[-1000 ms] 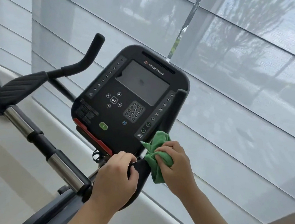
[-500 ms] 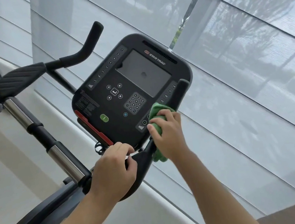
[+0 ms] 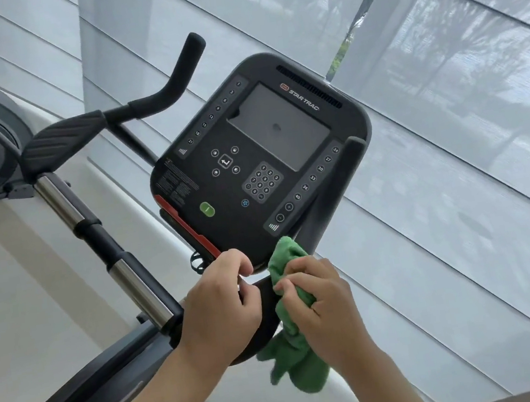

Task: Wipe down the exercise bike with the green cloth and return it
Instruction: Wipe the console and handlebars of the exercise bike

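The right hand (image 3: 326, 308) grips one green cloth (image 3: 289, 313) against the black handlebar (image 3: 264, 303) (below the single console (image 3: 261, 160)), which the left hand (image 3: 220, 306) also grasps.

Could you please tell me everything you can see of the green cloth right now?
The green cloth is soft, fuzzy fabric, bunched rather than folded. The right hand grips its middle, fingers curled round it. Its upper end pokes up to the lower edge of the bike's console; its loose lower end hangs below the hand. It lies against the dark handlebar that the left hand holds. Whether it is damp cannot be told.
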Demonstrator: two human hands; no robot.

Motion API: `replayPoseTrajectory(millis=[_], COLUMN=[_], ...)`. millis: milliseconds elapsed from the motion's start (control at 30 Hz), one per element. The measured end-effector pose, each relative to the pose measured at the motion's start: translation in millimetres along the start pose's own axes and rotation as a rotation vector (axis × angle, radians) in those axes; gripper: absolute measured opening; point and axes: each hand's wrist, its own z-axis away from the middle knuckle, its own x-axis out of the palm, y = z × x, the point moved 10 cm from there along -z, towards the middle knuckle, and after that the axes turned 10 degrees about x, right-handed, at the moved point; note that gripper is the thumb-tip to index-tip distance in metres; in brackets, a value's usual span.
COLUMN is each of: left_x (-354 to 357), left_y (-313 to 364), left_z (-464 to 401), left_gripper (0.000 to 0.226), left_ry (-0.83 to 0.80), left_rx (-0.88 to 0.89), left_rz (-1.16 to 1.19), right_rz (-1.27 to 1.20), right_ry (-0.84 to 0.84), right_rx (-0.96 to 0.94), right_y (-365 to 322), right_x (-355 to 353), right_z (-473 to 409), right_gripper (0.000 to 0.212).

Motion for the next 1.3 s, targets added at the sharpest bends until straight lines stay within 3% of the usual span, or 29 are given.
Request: replayPoseTrajectory(millis=[67,233,400,567,667,867,1000,1167,1300], left_x=[0.3,3.0,-0.9,0.0,0.6,-1.9,-6.4,-6.1,-6.9], left_y=[2.0,1.6,5.8,4.8,4.2,-0.7,0.1,2.6,3.5], left_z=[-1.0,-1.3,0.6,1.2,-1.0,-7.3,-4.3,-1.0,12.3], left_gripper=[0.024,0.025,0.022,0.02,0.018,0.021,0.016,0.021,0.021], left_ry=[-0.005,-0.017,-0.01,-0.001,0.003,0.052,0.067,0.037,0.024], left_rx=[0.002,0.002,0.026,0.023,0.009,-0.01,0.0,0.005,0.012], left_rz=[-0.002,0.01,0.028,0.031,0.052,0.112,0.098,0.035,-0.077], right_rz=[-0.042,-0.069,0.351,0.337,0.437,0.681,0.6,0.233,0.173], right_ry=[-0.082,0.139,0.01,-0.069,-0.199,-0.388,-0.247,-0.001,0.024], right_rx=[-0.016,-0.115,-0.442,-0.617,-0.623,-0.489,-0.45,-0.55,-0.657], right_y=[1.5,-4.1,-6.8,0.4,-13.7,-27.4,-30.5,-7.2,20.4], right_x=[-13.1,-54.7,17.5,26.4,39.5,68.3,56.1,23.0,24.8], right_z=[-1.6,-41.5,-41.4,-44.7,-63.2,-93.6,-89.0,-40.7,-21.3], right_gripper=[0.024,0.024,0.02,0.029,0.021,0.052,0.046,0.019,0.033])
